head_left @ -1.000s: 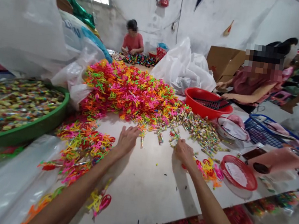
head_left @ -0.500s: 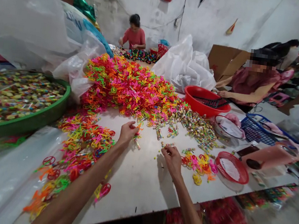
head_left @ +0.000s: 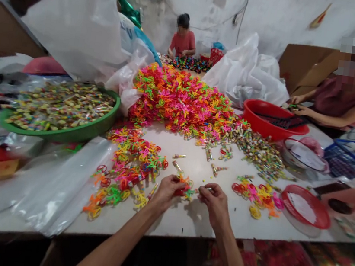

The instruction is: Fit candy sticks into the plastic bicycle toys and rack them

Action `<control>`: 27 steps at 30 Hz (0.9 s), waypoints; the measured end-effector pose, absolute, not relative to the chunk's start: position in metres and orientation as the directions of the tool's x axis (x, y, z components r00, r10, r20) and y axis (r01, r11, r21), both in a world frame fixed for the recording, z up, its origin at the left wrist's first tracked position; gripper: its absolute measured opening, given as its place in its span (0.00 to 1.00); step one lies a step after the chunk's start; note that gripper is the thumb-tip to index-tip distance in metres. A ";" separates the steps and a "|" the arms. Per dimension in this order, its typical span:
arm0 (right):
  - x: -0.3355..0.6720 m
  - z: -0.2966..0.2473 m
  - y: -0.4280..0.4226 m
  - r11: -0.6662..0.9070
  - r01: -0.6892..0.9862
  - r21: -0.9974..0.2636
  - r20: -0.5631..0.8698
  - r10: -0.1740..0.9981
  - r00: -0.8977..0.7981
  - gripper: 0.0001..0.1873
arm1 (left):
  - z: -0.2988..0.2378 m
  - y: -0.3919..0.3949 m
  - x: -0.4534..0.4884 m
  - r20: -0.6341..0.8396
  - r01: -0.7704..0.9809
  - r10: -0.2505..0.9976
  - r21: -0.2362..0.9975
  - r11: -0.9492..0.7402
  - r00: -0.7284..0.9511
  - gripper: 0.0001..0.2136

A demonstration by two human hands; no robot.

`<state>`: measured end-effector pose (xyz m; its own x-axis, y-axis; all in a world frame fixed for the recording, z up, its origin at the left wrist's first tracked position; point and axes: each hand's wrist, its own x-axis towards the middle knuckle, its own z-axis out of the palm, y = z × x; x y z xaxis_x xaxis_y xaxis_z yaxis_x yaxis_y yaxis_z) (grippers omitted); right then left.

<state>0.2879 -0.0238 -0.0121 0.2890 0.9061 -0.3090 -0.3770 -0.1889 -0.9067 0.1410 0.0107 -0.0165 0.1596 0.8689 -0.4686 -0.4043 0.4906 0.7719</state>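
My left hand is closed on a small bunch of coloured plastic rings just above the near part of the white table. My right hand pinches a small candy tube close beside that bunch. A big heap of neon plastic rings lies in the middle of the table. Loose candy tubes spread to its right. A smaller pile of rings lies left of my left hand, another ring pile right of my right hand.
A green basin of candies stands at the left above clear plastic sheeting. A red bowl, a red basket and a blue basket sit at the right. One person works at the right, another at the far end.
Both hands drew back from the heap toward the near edge and came together. The left hand picked up rings, the right a candy tube. The view swung to the left.
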 end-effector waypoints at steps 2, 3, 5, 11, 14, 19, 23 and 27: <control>0.286 -0.011 -0.026 -0.195 -0.411 -0.890 -0.325 0.905 0.274 0.17 | -0.018 0.013 0.136 -0.482 -0.431 0.851 0.736 0.522 0.206 0.13; 0.285 -0.010 -0.027 -0.201 -0.420 -0.885 -0.328 0.909 0.258 0.16 | -0.018 0.013 0.134 -0.485 -0.439 0.842 0.720 0.537 0.234 0.14; 0.282 -0.010 -0.028 -0.216 -0.422 -0.881 -0.326 0.922 0.210 0.15 | -0.017 0.013 0.133 -0.488 -0.448 0.826 0.695 0.563 0.281 0.14; 0.279 -0.010 -0.029 -0.232 -0.458 -0.858 -0.317 0.941 0.116 0.11 | -0.010 0.006 0.129 -0.475 -0.405 0.806 0.699 0.589 0.353 0.13; 0.279 -0.006 -0.029 -0.161 -0.441 -0.883 -0.272 0.941 0.201 0.10 | -0.012 0.004 0.125 -0.394 -0.211 0.883 0.868 0.449 0.256 0.18; 0.276 0.010 -0.022 -0.100 0.000 -0.995 -0.098 0.982 0.160 0.06 | -0.013 0.001 0.122 -0.172 0.118 0.940 0.983 0.143 0.295 0.19; 0.278 0.013 -0.023 -0.192 0.056 -0.980 -0.194 0.981 -0.025 0.06 | -0.003 0.001 0.116 -0.227 -0.126 0.922 0.953 0.277 0.314 0.17; 0.281 0.007 -0.030 -0.255 -0.154 -0.955 -0.250 0.967 -0.052 0.10 | 0.000 0.000 0.111 -0.298 -0.268 0.870 0.868 0.418 0.392 0.17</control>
